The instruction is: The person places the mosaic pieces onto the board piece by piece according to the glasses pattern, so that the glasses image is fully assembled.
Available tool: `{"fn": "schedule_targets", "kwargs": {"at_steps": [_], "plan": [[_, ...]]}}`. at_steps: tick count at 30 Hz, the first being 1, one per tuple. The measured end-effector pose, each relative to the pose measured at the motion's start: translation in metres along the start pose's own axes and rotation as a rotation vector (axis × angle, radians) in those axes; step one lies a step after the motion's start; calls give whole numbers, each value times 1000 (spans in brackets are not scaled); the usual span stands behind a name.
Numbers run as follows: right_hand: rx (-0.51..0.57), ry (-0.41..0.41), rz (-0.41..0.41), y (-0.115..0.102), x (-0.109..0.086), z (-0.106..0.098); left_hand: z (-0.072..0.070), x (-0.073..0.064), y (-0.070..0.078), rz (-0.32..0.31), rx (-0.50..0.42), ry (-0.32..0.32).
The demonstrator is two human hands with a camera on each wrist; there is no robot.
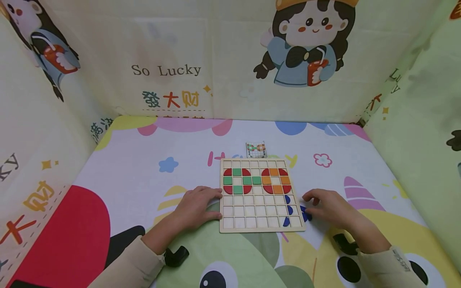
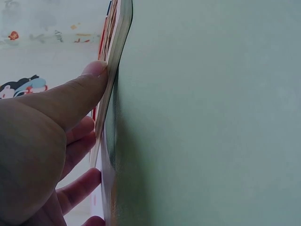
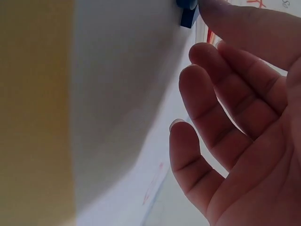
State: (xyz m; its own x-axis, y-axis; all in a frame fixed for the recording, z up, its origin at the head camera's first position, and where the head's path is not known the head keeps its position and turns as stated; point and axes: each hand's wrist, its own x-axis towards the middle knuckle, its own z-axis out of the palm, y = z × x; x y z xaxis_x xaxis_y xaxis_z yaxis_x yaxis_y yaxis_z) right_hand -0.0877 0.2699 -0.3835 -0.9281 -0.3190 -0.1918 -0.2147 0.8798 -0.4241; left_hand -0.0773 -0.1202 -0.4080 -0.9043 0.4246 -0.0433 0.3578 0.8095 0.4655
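A wooden grid board lies in front of me, with red and green pieces on its upper left and red and orange ones on its upper right. Three blue quarter-round pieces sit down its lower right side. My left hand rests at the board's left edge, thumb and fingertips against the rim, fingers extended. Beside the right edge, loose blue pieces lie on the cloth under my right hand. The right thumb touches a blue piece, while the other fingers curve loosely, apart from it.
A small card with a coloured grid pattern stands just behind the board. Patterned cloth covers the table. Printed cloth walls rise at the back, left and right.
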Motion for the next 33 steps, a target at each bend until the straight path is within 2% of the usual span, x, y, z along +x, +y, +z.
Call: {"fn": "schedule_targets", "kwargs": {"at_steps": [20, 33], "plan": [[4, -26, 6, -3, 8, -1, 0, 0, 0, 3, -7, 5], [-40, 24, 3, -1, 11, 0, 0, 0, 0, -5, -6, 2]]}}
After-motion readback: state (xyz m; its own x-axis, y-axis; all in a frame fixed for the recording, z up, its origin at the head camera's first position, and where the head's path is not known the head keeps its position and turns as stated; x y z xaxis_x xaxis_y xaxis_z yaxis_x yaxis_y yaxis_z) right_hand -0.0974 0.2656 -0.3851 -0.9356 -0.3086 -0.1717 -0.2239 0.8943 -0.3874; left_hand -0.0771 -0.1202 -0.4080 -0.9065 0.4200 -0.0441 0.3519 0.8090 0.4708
